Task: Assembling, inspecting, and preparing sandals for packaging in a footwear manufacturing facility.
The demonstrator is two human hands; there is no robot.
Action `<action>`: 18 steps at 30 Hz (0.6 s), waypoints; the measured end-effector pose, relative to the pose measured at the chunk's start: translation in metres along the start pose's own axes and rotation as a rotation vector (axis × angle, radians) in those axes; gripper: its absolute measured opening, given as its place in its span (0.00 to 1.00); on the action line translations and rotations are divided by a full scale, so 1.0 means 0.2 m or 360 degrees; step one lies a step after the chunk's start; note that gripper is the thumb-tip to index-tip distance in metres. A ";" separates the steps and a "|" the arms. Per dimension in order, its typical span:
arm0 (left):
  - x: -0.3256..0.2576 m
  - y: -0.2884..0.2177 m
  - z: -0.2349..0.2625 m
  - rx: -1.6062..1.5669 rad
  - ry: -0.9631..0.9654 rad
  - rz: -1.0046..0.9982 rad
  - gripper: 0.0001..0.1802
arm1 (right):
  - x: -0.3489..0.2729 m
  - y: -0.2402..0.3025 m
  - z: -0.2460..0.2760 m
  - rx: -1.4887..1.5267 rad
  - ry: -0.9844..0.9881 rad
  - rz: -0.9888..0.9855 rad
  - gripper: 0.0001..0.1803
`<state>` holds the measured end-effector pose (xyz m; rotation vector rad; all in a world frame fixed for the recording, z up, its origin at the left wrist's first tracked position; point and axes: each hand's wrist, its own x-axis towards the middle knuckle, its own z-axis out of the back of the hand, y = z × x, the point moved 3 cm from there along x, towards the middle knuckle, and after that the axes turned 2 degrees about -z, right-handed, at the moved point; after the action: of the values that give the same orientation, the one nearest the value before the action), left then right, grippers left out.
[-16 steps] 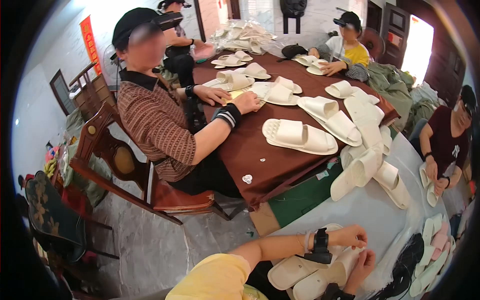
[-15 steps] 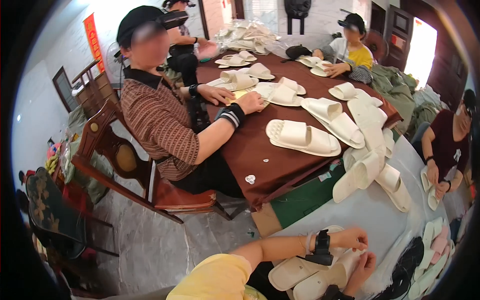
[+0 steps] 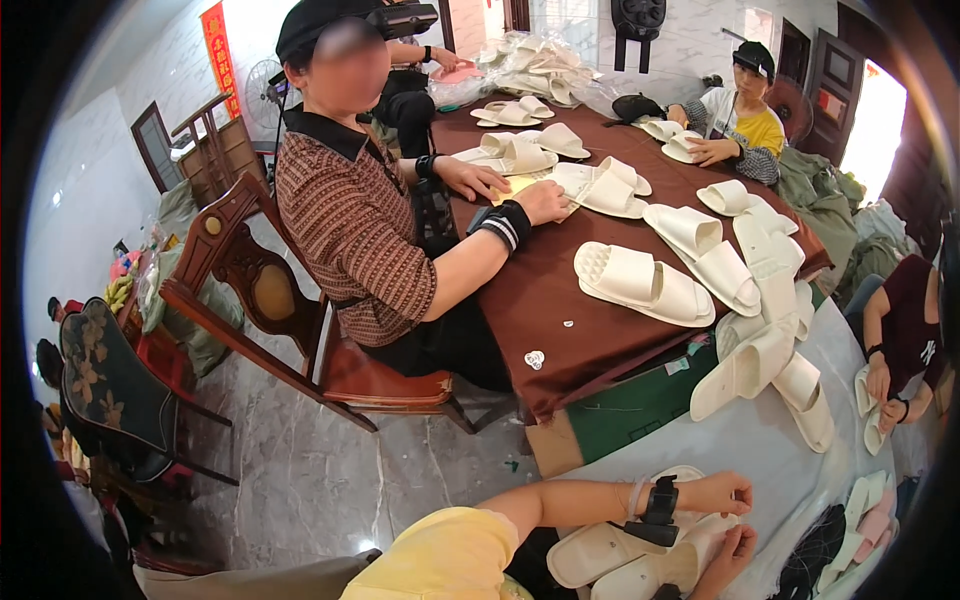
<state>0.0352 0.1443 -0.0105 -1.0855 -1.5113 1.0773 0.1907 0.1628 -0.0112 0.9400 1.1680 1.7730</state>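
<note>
slippers fill our view. our left hand (image 3: 718,493) is curled shut on the far end of a cream slipper (image 3: 600,550), and our right hand (image 3: 728,556) closes on a second cream slipper (image 3: 650,575) just below it. both slippers run long axis left to right, slightly tilted, with the ends outside our grip pointing left toward our yellow sleeve (image 3: 440,555). they lie side by side, touching, low at the edge of the pale table (image 3: 720,440). a black wrist strap (image 3: 658,505) sits just behind our left grip. up and away from our hands, loose white slippers (image 3: 755,360) are piled near the brown table (image 3: 545,300), where a person in a striped shirt (image 3: 345,220) sits on a wooden chair (image 3: 270,300) working on another pair.
</note>
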 end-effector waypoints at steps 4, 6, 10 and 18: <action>0.01 0.05 0.02 0.0094 0.0146 -0.0057 0.06 | 0.01 0.03 -0.02 -0.0016 -0.0003 0.0005 0.12; 0.00 0.06 0.01 0.0161 0.0283 0.0072 0.09 | 0.00 0.04 -0.02 -0.0010 0.0026 0.0020 0.12; 0.00 0.09 -0.02 0.0231 0.0263 0.0013 0.08 | -0.01 0.02 -0.02 -0.0021 -0.0009 -0.0042 0.12; -0.05 0.00 -0.02 0.0485 0.0129 0.0000 0.08 | 0.01 -0.05 -0.04 0.0156 0.0008 -0.0036 0.08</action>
<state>0.0413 0.1353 -0.0114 -0.9049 -1.2350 1.2037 0.1857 0.1638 -0.0230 0.9761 1.2735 1.7138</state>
